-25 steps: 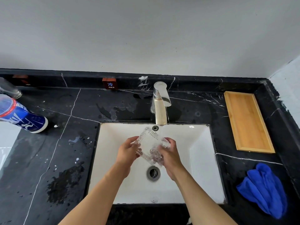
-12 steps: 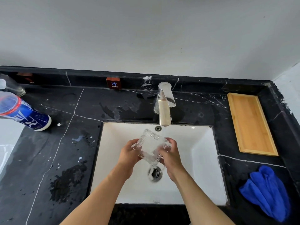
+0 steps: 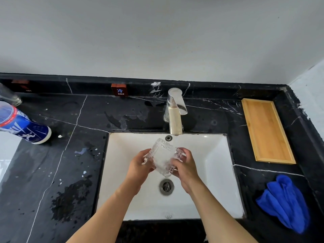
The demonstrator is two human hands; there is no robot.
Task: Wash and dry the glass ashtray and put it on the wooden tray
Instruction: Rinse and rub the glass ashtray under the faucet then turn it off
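While you hold the glass ashtray (image 3: pixel 164 157) tilted over the sink (image 3: pixel 217 172), just below the tap (image 3: pixel 175 111), your left hand (image 3: pixel 138 168) and right hand (image 3: pixel 186 166) are each closed on an opposite side of it. Water seems to be running, though that's hard to tell. The blue cloth (image 3: pixel 284 202) and wooden tray (image 3: pixel 266 130) both lie on the worktop (image 3: pixel 61 155) to your right, nearer your right hand

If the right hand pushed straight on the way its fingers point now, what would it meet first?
The right hand points up and leftward, already gripping the glass ashtray, so that comes first. Beyond it probably lies the left hand on the other side; depth is unclear.
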